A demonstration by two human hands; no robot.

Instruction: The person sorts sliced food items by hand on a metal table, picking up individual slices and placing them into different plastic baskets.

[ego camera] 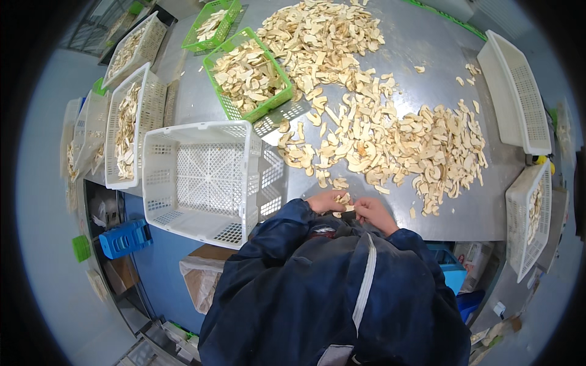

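Close to my body, at the near edge of the steel table, my left hand holds a few pale dried mushroom slices. Beside it on the right, my right hand pinches the end of a slice between thumb and fingers; the two hands nearly meet. A broad spread of sliced dried mushrooms lies just beyond my hands, with a denser heap to the right and another at the far side. An empty white plastic crate stands tilted to the left of my hands.
A green basket of slices stands behind the white crate, with a smaller green basket beyond. White crates with slices line the left. At right are an empty white crate and one holding slices. A lined cardboard box sits below left.
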